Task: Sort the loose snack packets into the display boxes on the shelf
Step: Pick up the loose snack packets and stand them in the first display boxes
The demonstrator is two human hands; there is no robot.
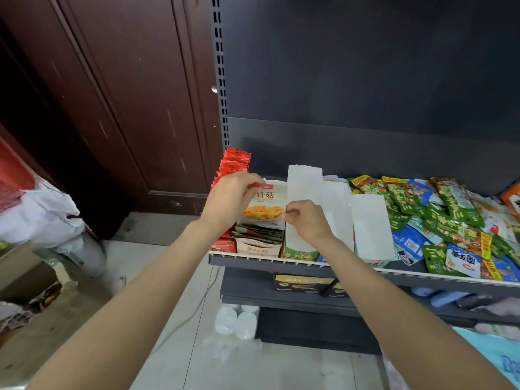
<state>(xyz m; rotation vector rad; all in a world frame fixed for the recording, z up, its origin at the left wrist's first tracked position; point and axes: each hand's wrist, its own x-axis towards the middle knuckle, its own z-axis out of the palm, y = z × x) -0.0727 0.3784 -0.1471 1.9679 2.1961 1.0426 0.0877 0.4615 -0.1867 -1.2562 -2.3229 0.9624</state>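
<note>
— What have you got in front of you?

— My left hand [229, 197] is curled round the top edge of a white packet [263, 205] with orange strips pictured on it, thumb and fingers pinching by its red corner. The packet stands upright in the beige box [257, 247] at the shelf's [281, 263] left end, at the front of a row of like packets.

— And your right?

— My right hand [305, 220] is just beside it, fingers bent, pinching the packet's right edge, I think. It also sits against the white flap [304, 181] of the green box [301, 253] next door, so I can't say for certain which one it grips.

— Where's the loose stock?

— Heaped on the right half of the shelf: green packets [455, 201], blue ones [409, 243], a white one [463, 263] near the front rail, all lying flat and overlapping. Another white flap [371, 223] stands between the heap and my right hand.

— Anything behind the beige box?

— Red packets [235, 163], upright in a row against the back panel, left of my left hand.
</note>
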